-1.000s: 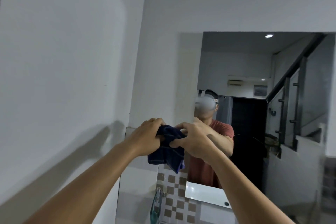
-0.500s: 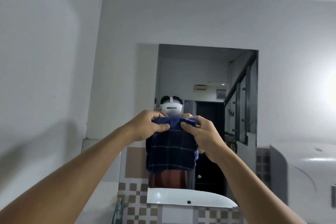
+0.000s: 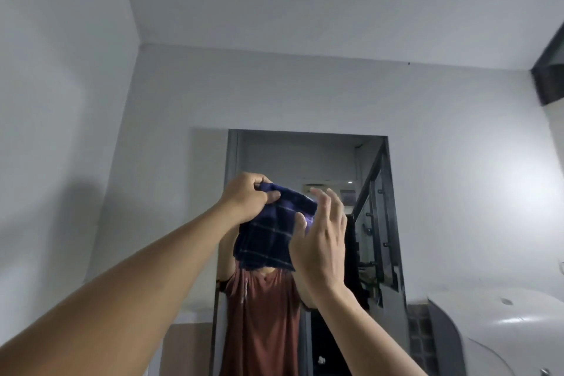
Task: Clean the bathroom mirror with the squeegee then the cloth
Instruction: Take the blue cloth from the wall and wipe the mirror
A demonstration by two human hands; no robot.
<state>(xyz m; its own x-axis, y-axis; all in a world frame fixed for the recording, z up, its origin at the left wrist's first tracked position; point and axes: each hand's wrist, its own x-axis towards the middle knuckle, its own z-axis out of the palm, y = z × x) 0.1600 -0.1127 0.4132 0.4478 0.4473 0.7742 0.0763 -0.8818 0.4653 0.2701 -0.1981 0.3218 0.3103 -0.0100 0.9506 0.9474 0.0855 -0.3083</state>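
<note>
Cloth [image 3: 270, 230] between my hands: left hand [image 3: 248, 197] at its top-left corner, right hand [image 3: 320, 236] against its right edge. Mirror [image 3: 305, 159] behind both. Heater [image 3: 500, 333] far right, below.

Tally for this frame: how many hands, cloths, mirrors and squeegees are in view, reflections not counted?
Hands: 2, left hand and right hand
Cloths: 1, dark blue checked cloth
Mirrors: 1, wall mirror
Squeegees: 0
Total: 4

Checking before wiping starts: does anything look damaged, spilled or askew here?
Nothing stands out. The left hand pinches the dark plaid cloth before the mirror; the right hand is open beside it.
</note>
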